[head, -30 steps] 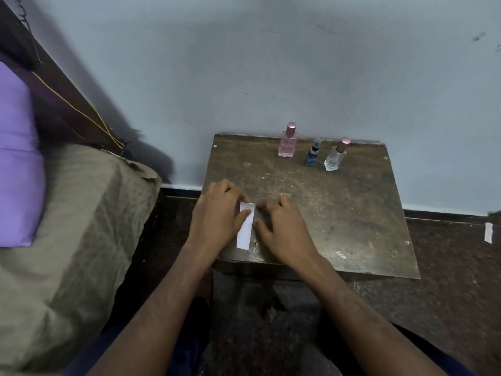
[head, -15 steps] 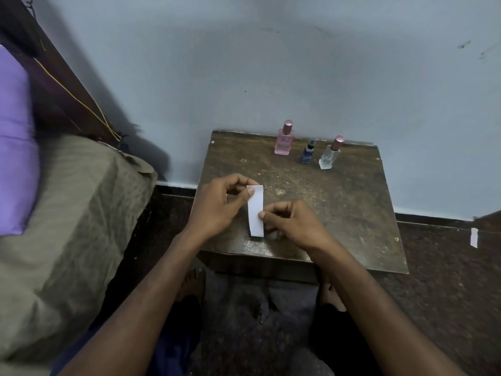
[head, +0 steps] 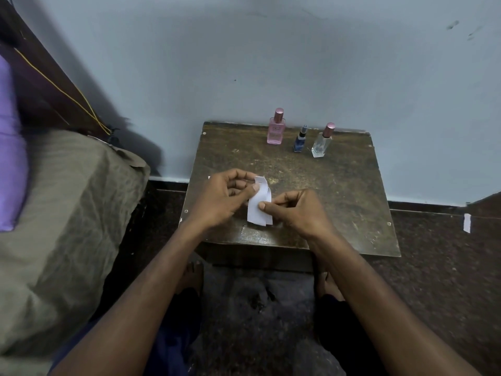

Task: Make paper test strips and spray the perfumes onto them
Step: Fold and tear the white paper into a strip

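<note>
**Folded paper held in both hands, bottles unused at the back of the table**

Near the centre of the frame, the left hand (head: 222, 198) pinches the upper part of a small white paper (head: 259, 206) between thumb and fingers. The right hand (head: 294, 210) pinches its right edge lower down, thumb tip on the front face. The paper is held just above the front half of the table (head: 339, 202). It looks folded, with a second layer showing along its right side and a bent tab at the top.

Judging from this, the strips are not yet separated, and the tear is where things could go astray. If the two hands pull apart unevenly, the rip may wander off the crease and leave ragged or unequal pieces. The thumb pressing mid-sheet could also crumple the paper.

Three bottles stand in the upper middle of the frame, close to the wall: a pink bottle (head: 276, 128), a small blue bottle (head: 299, 139) and a clear bottle (head: 321, 142), each near its neighbour. Reaching for one could knock over the one beside it, and a bottle rolling on the hard top might fall off the edge.

A loose strip could also slip off the table; a white scrap (head: 466, 223) lies on the dark floor at the right edge of the frame.
</note>
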